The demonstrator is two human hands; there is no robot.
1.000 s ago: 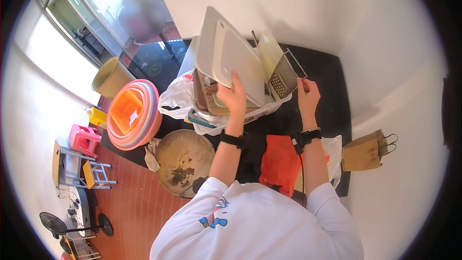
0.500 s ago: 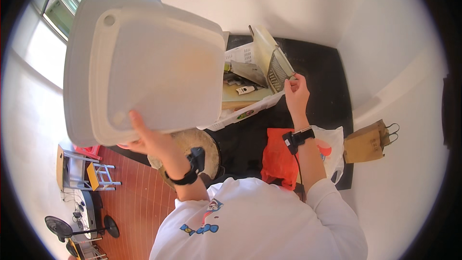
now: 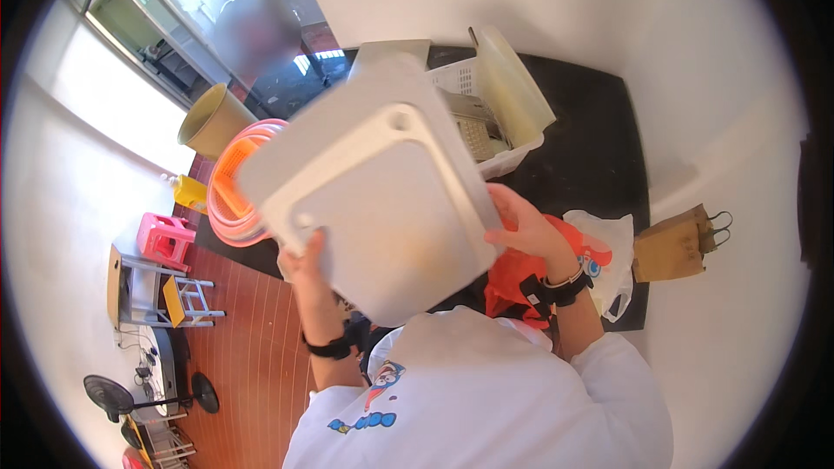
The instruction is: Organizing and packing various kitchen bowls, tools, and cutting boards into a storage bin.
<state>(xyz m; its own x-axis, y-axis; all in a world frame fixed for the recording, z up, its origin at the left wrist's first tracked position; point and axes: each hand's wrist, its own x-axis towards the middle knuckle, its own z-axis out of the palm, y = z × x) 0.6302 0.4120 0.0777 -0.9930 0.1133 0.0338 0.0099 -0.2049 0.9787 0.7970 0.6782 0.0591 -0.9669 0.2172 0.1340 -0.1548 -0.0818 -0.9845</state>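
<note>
A large white plastic lid (image 3: pixel 382 217) with rounded corners, a ridge and round recesses hangs tilted in front of me, slightly blurred. My left hand (image 3: pixel 304 269) grips its left edge, thumb on the face. My right hand (image 3: pixel 528 227) is closed on the opposite edge. Behind the lid stands a white plastic basket (image 3: pixel 458 78), partly covered by it. Inside the basket lean a cream translucent panel (image 3: pixel 512 91) and a grey slotted piece (image 3: pixel 473 126); the other contents are mostly hidden.
The basket rests on a black counter (image 3: pixel 595 148). Right of me are a red bag (image 3: pixel 512 282), a white plastic bag (image 3: pixel 608 243) and a brown paper bag (image 3: pixel 669 247). At left stand nested basins (image 3: pixel 234 182), a tan bucket (image 3: pixel 215 117) and a pink stool (image 3: pixel 165 239).
The lid has swung right and down, closer to me, and turned. My right hand has left the slotted piece in the basket and taken the lid's right edge. Basins at left have come into view.
</note>
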